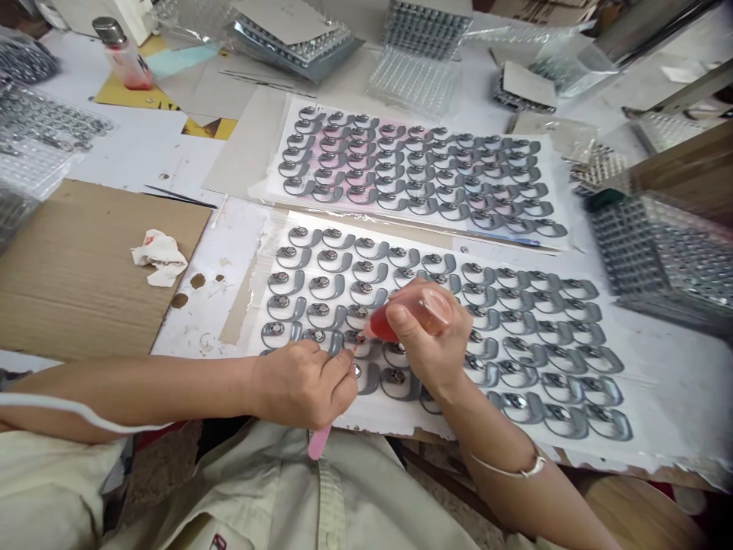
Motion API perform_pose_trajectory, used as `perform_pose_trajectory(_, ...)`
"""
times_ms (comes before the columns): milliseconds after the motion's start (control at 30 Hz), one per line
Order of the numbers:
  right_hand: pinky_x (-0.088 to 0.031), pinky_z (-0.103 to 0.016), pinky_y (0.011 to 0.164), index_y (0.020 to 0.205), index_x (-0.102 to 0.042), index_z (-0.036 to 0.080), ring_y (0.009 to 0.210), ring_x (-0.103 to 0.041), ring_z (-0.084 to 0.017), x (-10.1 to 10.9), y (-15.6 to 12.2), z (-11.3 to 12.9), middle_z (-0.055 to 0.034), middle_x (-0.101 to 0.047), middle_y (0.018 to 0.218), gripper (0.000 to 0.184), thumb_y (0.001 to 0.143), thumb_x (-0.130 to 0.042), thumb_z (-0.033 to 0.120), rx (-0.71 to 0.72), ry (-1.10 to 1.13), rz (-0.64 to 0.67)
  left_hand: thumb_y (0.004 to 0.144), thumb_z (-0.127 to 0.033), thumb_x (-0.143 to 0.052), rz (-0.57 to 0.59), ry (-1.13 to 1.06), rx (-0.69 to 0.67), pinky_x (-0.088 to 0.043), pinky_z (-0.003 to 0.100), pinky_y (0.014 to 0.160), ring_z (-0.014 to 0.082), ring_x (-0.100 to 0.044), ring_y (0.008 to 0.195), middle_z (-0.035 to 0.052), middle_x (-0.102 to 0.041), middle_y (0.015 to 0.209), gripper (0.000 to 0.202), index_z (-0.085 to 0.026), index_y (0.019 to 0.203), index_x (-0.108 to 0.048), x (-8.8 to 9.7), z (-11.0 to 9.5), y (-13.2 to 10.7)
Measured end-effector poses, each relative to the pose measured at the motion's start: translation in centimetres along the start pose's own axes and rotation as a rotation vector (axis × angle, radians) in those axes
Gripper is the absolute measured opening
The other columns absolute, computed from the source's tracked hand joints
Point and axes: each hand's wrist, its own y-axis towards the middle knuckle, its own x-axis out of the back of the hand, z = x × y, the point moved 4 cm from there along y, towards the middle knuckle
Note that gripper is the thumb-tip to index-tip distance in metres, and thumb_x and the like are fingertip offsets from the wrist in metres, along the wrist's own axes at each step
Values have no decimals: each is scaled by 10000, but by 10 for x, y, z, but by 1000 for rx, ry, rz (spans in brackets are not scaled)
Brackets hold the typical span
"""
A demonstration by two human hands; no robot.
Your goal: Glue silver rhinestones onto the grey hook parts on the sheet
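Observation:
My right hand (438, 344) is wrapped round a small bottle of red liquid (395, 317), tilted so its nozzle points down and left at one small metal piece. In my left hand (309, 382) is a thin tool with a pink handle (319, 443), whose end sticks out below the fist. Its fingers are closed close to the bottle's nozzle, and the tool's tip is hard to make out. Beneath both hands lies a white sheet (647, 397) bearing rows of grey curved pieces with round metal heads (321, 286). My hands hide part of those rows.
Behind is a second sheet with similar rows of grey pieces (412, 168). A crumpled tissue (160, 256) with red marks lies on brown cardboard (85, 283) at left. Another bottle with red liquid (129, 57) stands back left. Clear trays (418, 80) are stacked behind.

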Motion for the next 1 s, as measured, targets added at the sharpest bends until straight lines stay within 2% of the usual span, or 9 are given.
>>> perform_pose_trajectory(133,-468,-261,565,670,-604,193,585,-581,-129,-1,1,1,2,-614,636,278,837,-670,406,-2,14,2,835,-91,-537,-12,-5,-6,-444,266,387,182,-636,530,211,-729,863,102,-65,812,-632,0,-1,0)
perform_pose_trajectory(267,-471,-273,573,675,-608,195,594,-583,-136,-1,0,1,-2,-619,645,266,842,-668,393,14,7,-7,822,-92,-551,1,4,6,-425,259,374,169,-620,506,189,-735,856,86,-78,805,-634,0,0,0)
perform_pose_trajectory(667,-434,-271,570,717,-610,195,602,-554,-119,-1,-2,-1,11,-601,674,165,842,-674,282,51,63,6,810,-93,-546,-18,20,1,-441,256,396,168,-620,523,187,-728,853,86,-78,796,-629,-1,-1,-1)
perform_pose_trajectory(1000,-435,-277,549,718,-604,190,583,-552,-121,-1,-2,0,9,-591,661,168,838,-675,285,69,58,-8,836,-89,-525,-13,29,5,-457,257,414,170,-628,552,191,-723,869,101,-75,816,-623,-1,-1,-1)
